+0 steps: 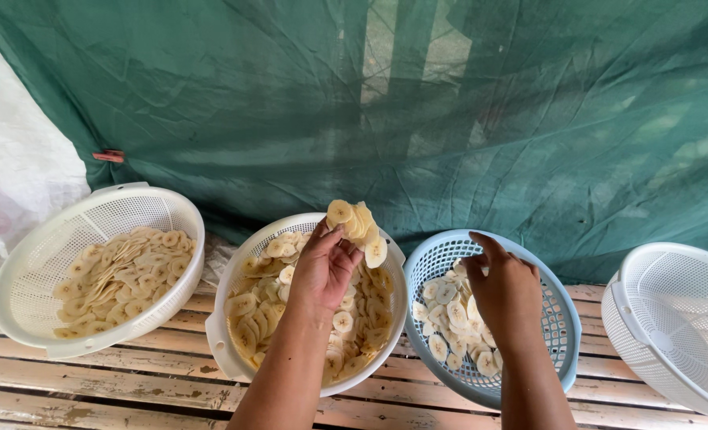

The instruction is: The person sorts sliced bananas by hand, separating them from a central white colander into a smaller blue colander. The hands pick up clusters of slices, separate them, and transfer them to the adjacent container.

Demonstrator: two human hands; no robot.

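Note:
My left hand is raised over the middle cream basket and grips a bunch of pale yellow banana slices between its fingertips. That basket holds many more slices. My right hand reaches into the blue basket beside it, fingers curled down among the paler slices lying there; what it grips is hidden by the back of the hand.
A cream basket with flat slices leans at the left. An empty white basket leans at the right. All stand on a slatted wooden bench against green netting. White sheeting hangs at far left.

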